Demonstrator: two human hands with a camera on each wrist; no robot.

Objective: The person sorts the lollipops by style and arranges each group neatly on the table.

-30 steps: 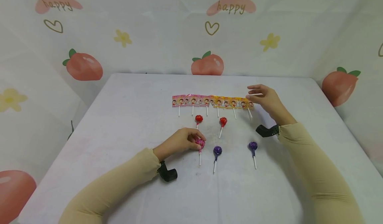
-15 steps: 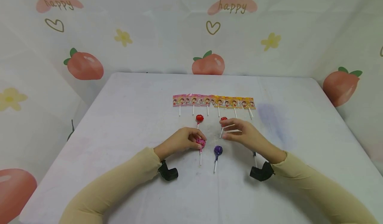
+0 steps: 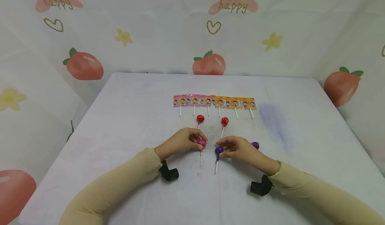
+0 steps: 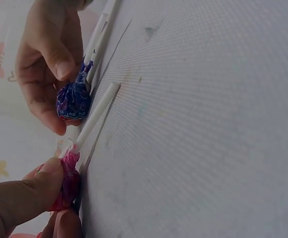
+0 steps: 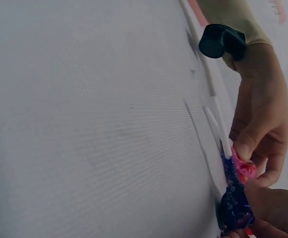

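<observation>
My left hand (image 3: 181, 140) pinches the head of a pink-wrapped lollipop (image 3: 201, 161) between thumb and fingers; its white stick points toward me in the head view. Just to the right, my right hand (image 3: 242, 151) has its thumb and fingers about the head of a purple-wrapped lollipop (image 3: 219, 150), also with its stick toward me. The left wrist view shows both the pink lollipop (image 4: 69, 186) and the purple lollipop (image 4: 73, 101) close over the white surface. Behind the right hand, a second purple lollipop (image 3: 255, 145) shows only its head.
Two red lollipops, one left (image 3: 200, 118) and one right (image 3: 224, 121), lie beyond the hands. Farther back runs a row of flat-packed lollipops in pink wrappers (image 3: 194, 100) and yellow wrappers (image 3: 234, 102). The white table (image 3: 135, 101) meets a printed cloth backdrop (image 3: 168, 44).
My right hand has come from the right end of the wrapped row, past the right red lollipop, down to the near purple one. My left hand stays on the pink lollipop.
</observation>
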